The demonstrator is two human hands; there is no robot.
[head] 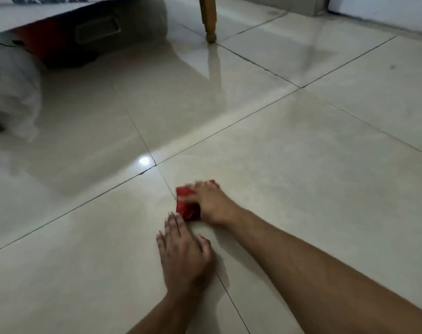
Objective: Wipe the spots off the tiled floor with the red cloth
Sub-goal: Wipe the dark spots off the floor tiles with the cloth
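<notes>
The right hand (211, 204) presses the red cloth (187, 206) onto the tiled floor (289, 165), its blurred fingers (205, 186) spread over it. Just nearer than the cloth, the left hand (184, 254) rests flat on the floor with fingers straight, holding nothing. A wooden furniture leg (208, 18) stands far beyond the cloth.

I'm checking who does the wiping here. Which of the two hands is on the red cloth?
The right hand, farther from the camera, presses on the red cloth. The left hand lies flat on the bare tile just in front of the cloth.

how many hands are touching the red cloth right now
1. The right hand presses on the red cloth. The left hand lies flat on the tiled floor just below it; contact there is unclear.
</notes>
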